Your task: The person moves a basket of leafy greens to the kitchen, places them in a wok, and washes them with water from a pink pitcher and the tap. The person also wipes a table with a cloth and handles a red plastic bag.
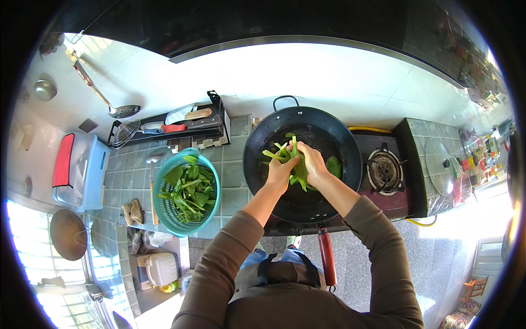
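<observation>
Over a black wok [263, 172], my left hand [281, 170] and my right hand [312, 161] are close together, both gripping one bunch of leafy greens [302, 166]. Pale green stems stick out above the fingers, and leaves hang below toward the wok. Several loose leaves [333, 166] lie inside the wok, on its dark, wet-looking bottom. To the left of the wok, a turquoise plastic colander [218, 201] holds a heap of the same greens [191, 191]. Parts of the bunch are hidden behind my fingers.
The wok's red handle [326, 257] points toward me. A gas burner [385, 170] is at the right, beside a ledge with a glass lid [439, 166]. Behind the colander, a rack [170, 133] holds knives and a whisk. A long-handled ladle [153, 185] lies left of the colander.
</observation>
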Tool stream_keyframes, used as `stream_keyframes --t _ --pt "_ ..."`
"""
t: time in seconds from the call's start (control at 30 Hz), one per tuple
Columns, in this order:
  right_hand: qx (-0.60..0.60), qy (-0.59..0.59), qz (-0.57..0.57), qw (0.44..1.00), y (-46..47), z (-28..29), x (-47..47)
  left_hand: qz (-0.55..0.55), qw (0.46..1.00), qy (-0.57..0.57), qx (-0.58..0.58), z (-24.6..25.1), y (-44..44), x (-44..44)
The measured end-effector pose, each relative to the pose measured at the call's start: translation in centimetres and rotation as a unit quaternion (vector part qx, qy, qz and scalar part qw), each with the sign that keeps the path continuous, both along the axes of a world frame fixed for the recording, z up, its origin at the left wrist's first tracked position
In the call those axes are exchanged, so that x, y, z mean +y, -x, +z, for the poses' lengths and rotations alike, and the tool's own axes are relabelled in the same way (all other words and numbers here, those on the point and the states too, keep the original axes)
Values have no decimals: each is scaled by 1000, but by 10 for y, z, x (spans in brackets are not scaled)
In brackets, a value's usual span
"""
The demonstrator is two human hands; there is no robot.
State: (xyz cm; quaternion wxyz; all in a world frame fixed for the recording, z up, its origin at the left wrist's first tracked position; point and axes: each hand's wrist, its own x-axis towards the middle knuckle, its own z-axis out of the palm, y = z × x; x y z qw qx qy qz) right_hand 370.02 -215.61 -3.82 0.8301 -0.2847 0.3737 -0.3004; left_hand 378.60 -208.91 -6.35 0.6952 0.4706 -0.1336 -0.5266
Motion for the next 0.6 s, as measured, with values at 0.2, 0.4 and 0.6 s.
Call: stream_keyframes --t 0.2,0.4,0.6 --pt "79 274 100 953 32 -18 -15 15 996 -57 -69 1 3 -2" --pt "301 470 153 816 66 -18 -51 10 995 -88 -50 -6 -5 7" --pt "628 453 365 517 87 -21 -36 -41 989 -115 -84 3 -12 17"
